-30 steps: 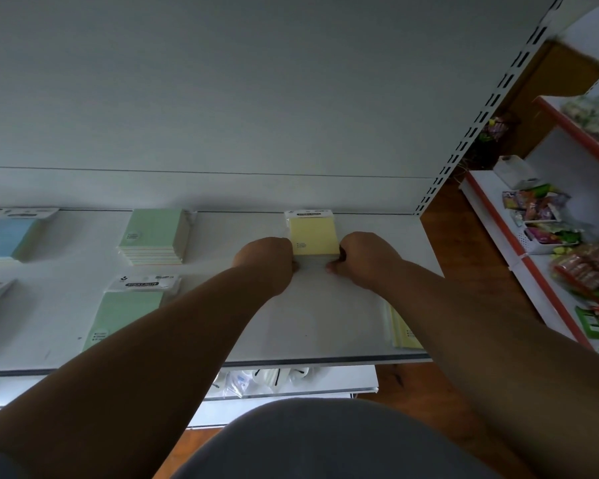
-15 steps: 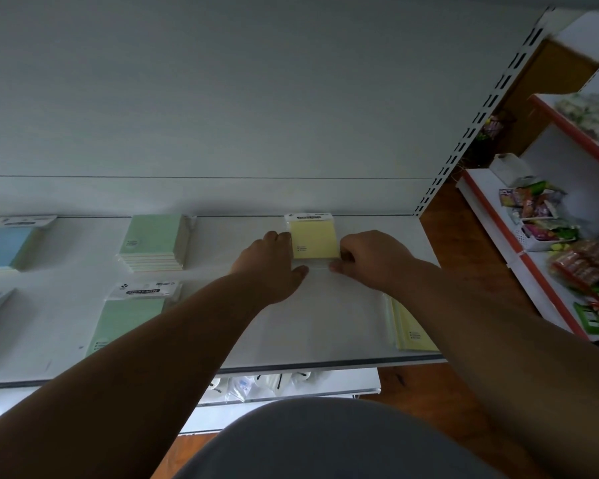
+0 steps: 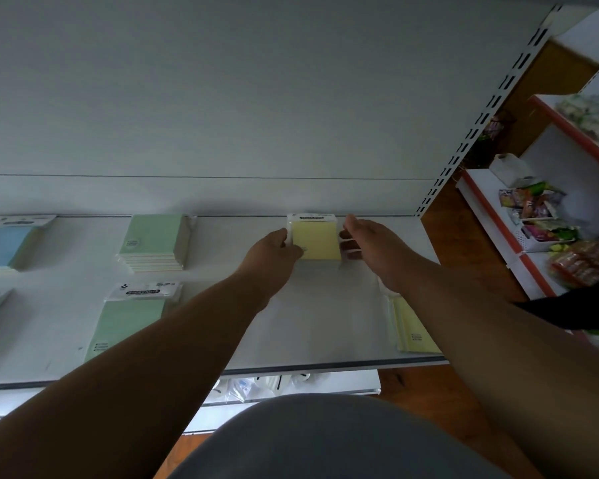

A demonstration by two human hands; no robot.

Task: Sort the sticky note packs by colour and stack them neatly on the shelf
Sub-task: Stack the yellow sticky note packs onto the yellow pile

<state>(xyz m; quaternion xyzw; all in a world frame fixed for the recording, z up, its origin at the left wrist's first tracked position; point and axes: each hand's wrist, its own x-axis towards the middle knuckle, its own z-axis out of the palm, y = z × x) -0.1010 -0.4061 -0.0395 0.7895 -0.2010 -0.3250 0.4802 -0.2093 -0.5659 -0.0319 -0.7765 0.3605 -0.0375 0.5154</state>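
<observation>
1. White shelf (image 3: 312, 323), both arms reach over it toward the far edge.
2. Yellow pack (image 3: 314, 239) of sticky notes sits at the far edge against the back panel, between the two hands.
3. Left hand (image 3: 269, 254) on the pack's left side, fingers fairly straight, fingertips touching its left edge; no grip round it.
4. Right hand (image 3: 370, 248) just right of the pack, fingers loosely extended; contact with the right edge cannot be told.
5. Second yellow stack (image 3: 412, 331) lies near the front right of the shelf, partly hidden by the right forearm.
6. Green stack (image 3: 156, 242) at the far edge, left of the yellow pack, well apart.
7. Green pack (image 3: 128, 321) nearer the front, below the green stack, label header facing far.
8. Blue stack (image 3: 6, 242) at far left, cut off by the frame.
9. Red-edged rack (image 3: 519, 250) with snack packets at right, blurred.
</observation>
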